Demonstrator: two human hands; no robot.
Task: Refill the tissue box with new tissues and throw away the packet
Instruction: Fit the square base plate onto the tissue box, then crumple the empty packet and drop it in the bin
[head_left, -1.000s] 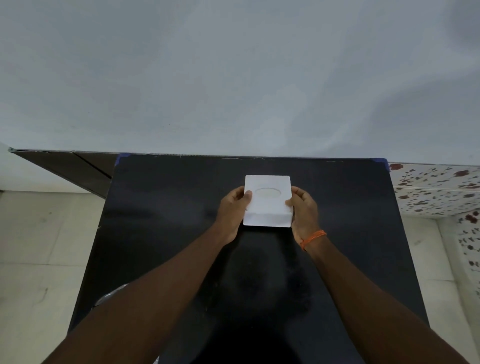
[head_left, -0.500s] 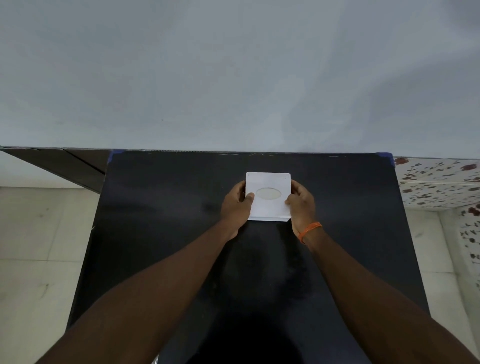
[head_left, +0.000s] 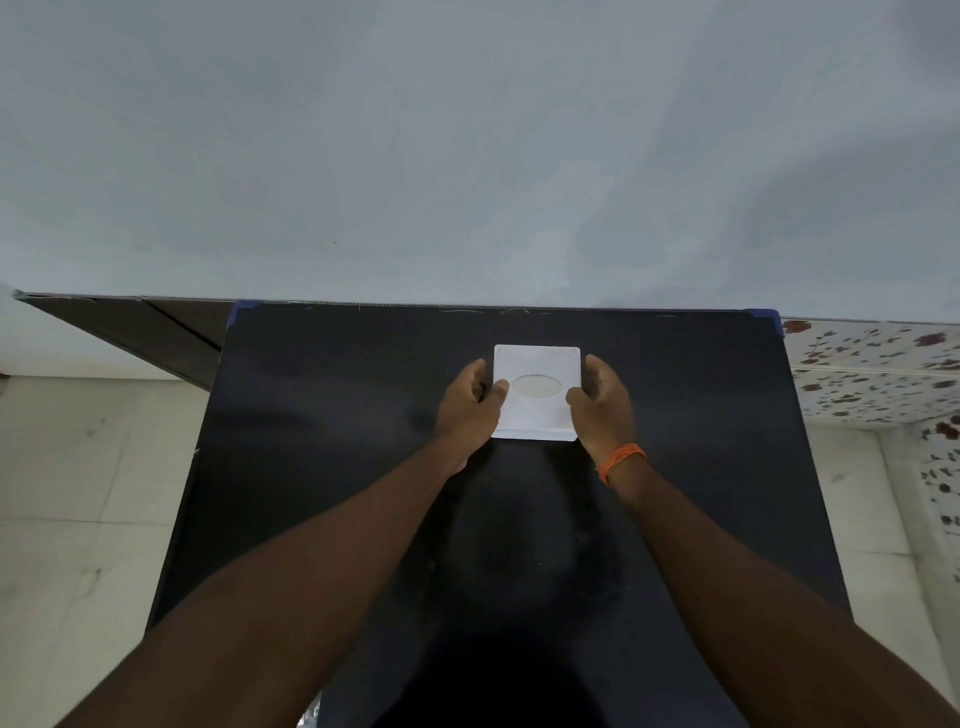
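On the left, the left hand (head_left: 470, 402) clasps the left edge of the white tissue box (head_left: 536, 391), thumb lying on the top face and the other fingers curled down the side. The box sits on the black table (head_left: 332, 441), toward its far middle, close to the pale wall (head_left: 467, 145). The right hand (head_left: 602, 402), with an orange thread band (head_left: 621, 461) at the wrist, clasps the opposite edge the same way, thumb on top.

Judging by this two-sided hold, the step is opening or lifting the lid. It would go best with even pressure from both thumbs and a straight upward pull, so the top does not skew or jam on one side; keeping the base down on the table helps.

The box looks like smooth, rigid moulded plastic, square with rounded corners and a shallow lip along its near edge. An oval slot (head_left: 536, 387) sits at its centre, showing a pale surface inside. The tabletop is matt and dark, with blue tape (head_left: 771, 317) at its far corners.
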